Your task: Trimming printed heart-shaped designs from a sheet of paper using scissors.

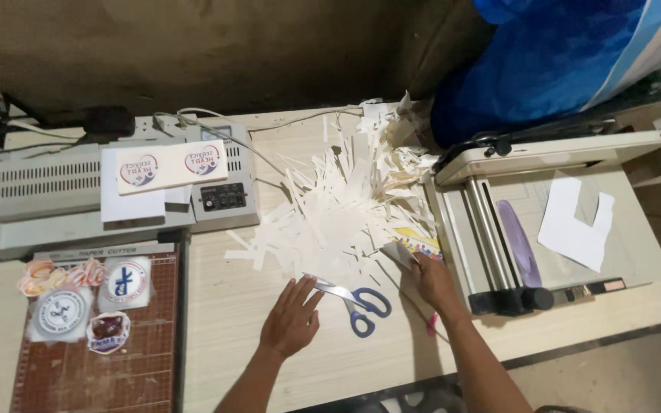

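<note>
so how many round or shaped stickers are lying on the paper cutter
4, all at the top of the paper cutter: orange one far left, blue-emblem one, round grey one, dark one lowest. More may hide underneath.

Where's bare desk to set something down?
Free: the wood strip between the paper cutter and left hand, below the laminator; also the near edge right of the right hand. Crowded: centre, under the paper scraps and scissors.
</note>
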